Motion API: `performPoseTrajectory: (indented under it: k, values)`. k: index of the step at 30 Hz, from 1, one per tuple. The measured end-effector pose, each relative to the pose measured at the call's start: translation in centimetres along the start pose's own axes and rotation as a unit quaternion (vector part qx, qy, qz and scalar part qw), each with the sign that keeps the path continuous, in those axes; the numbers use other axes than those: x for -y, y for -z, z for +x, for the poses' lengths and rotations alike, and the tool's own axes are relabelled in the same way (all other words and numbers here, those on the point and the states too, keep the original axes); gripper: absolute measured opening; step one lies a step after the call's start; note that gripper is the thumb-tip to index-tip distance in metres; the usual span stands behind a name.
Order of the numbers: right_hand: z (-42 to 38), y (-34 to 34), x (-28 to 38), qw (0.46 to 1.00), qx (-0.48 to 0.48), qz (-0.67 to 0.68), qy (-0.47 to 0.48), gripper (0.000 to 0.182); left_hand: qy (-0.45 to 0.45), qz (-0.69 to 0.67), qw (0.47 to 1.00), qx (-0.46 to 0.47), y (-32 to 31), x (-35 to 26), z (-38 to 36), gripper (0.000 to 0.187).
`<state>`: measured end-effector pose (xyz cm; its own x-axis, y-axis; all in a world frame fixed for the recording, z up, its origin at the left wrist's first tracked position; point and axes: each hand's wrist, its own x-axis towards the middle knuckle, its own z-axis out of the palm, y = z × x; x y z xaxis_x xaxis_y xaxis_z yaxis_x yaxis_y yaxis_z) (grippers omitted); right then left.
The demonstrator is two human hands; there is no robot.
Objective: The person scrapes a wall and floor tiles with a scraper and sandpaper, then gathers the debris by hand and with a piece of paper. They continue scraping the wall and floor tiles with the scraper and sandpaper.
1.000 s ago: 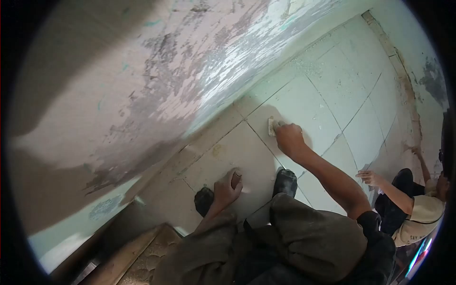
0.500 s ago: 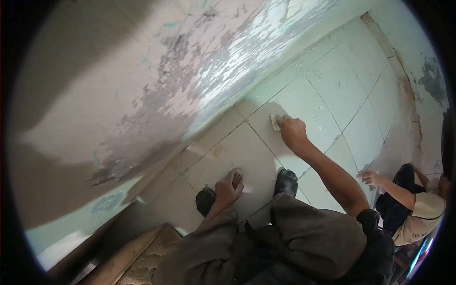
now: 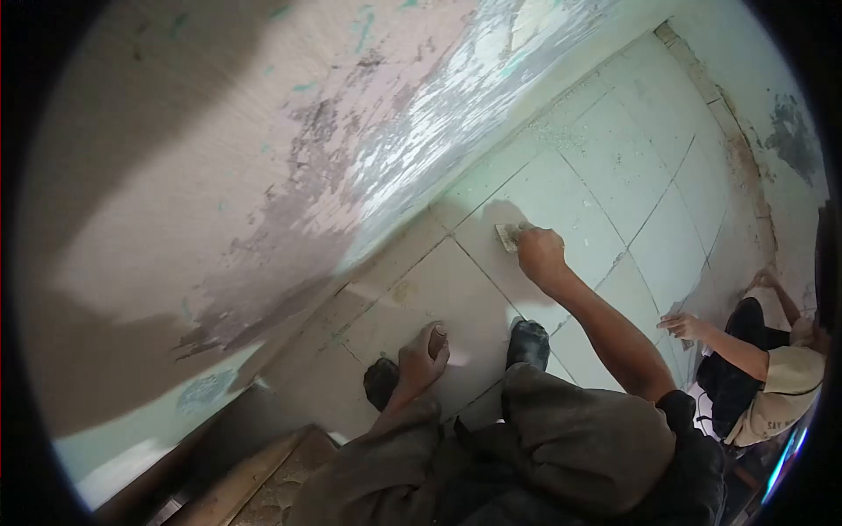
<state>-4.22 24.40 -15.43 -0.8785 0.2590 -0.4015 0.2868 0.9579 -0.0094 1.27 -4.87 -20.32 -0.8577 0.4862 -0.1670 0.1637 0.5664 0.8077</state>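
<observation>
Out ahead over the tiled floor [image 3: 474,254], my right hand [image 3: 541,252] is closed around a putty knife. The putty knife's pale, smeared blade [image 3: 506,238] points left, low over a tile near the foot of the wall. My left hand [image 3: 423,358] is curled shut in front of my left knee, beside my dark left shoe [image 3: 381,383]. A rounded brownish end [image 3: 437,342] shows at its thumb side; I cannot tell what it belongs to. My right shoe [image 3: 528,344] stands on the tiles between my hands.
A wall [image 3: 351,149] with scraped, patchy paint rises on the left. At the right squats another person [image 3: 763,377], one hand [image 3: 682,327] low by the floor with a flat scraper-like tool. A worn board-like item [image 3: 254,473] lies at lower left. Crumbs dot the far tiles.
The putty knife blade has turned slightly and shows flatter, with my right hand nearly in place. The view has shifted a little. The other person's second hand now shows more.
</observation>
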Motion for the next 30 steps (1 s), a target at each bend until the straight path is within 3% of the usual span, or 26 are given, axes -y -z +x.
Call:
performPoseTrajectory:
  k: [1,3,4,5,7,9,11,12,13,15,17,20,21,24,27,28,30]
  values:
    - [-0.5,-0.8,-0.1,1.000,-0.004,0.000,-0.002,0.017,0.001,-0.003,1.000,0.014,0.3,0.0,0.3,0.042]
    - [-1.9,-2.7,0.4,0.973,-0.213,0.070,0.057,0.018,-0.003,0.014,1.000,0.013,0.5,0.3,0.0,0.042]
    - [-1.9,-2.4,0.7,0.970,-0.233,0.048,0.050,0.018,0.002,0.025,1.000,0.013,0.3,0.4,0.1,0.043]
    - [-1.7,-1.4,0.8,0.971,-0.229,0.048,0.051,0.018,0.005,0.024,1.000,0.014,0.2,0.6,0.1,0.043]
    - [-1.1,0.6,0.3,0.998,-0.055,0.014,0.008,0.015,0.011,0.058,0.998,0.016,-0.1,0.9,-0.3,0.044]
    - [-0.8,-1.2,-0.5,0.998,-0.054,0.007,0.011,0.015,0.004,0.035,0.999,0.020,-0.2,0.8,-0.2,0.045]
    - [-2.1,-2.0,0.2,0.994,-0.101,0.016,0.049,0.019,-0.002,0.017,1.000,0.018,0.3,0.8,0.4,0.046]
    - [-2.4,-2.0,0.8,0.983,-0.178,0.024,0.044,0.017,0.006,0.020,1.000,0.018,0.3,0.6,0.4,0.046]
    - [-2.1,-1.6,0.9,0.984,-0.170,0.025,0.044,0.017,0.018,0.022,0.999,0.025,0.2,0.4,-0.2,0.046]
    - [0.1,-0.4,0.2,0.997,0.078,-0.022,0.004,0.029,0.016,0.017,0.999,0.031,-0.1,0.8,-0.1,0.046]
    - [0.1,-0.5,0.3,0.996,0.084,-0.010,-0.013,0.029,0.006,0.015,0.999,0.030,-0.1,0.8,-0.1,0.046]
    - [-2.4,-1.8,1.7,0.989,-0.133,0.059,0.012,0.015,-0.010,0.024,1.000,0.015,0.4,0.7,0.4,0.045]
    - [-2.1,-1.6,1.7,0.990,-0.130,0.060,0.012,0.015,-0.006,0.006,1.000,0.007,0.3,0.6,0.3,0.044]
    - [0.0,0.3,0.9,0.999,0.005,0.031,-0.017,0.014,0.012,-0.007,1.000,0.014,0.2,0.0,0.0,0.043]
    - [0.0,0.1,0.6,0.999,-0.028,0.038,0.000,0.012,0.006,0.017,1.000,0.022,0.2,0.3,0.1,0.043]
    - [-0.8,0.2,1.3,0.995,-0.086,0.056,0.015,0.012,-0.001,0.024,0.999,0.023,0.4,0.3,0.2,0.043]
    - [-1.2,1.1,1.7,0.997,-0.051,0.053,0.008,0.012,0.008,0.005,1.000,0.029,0.5,0.4,0.3,0.043]
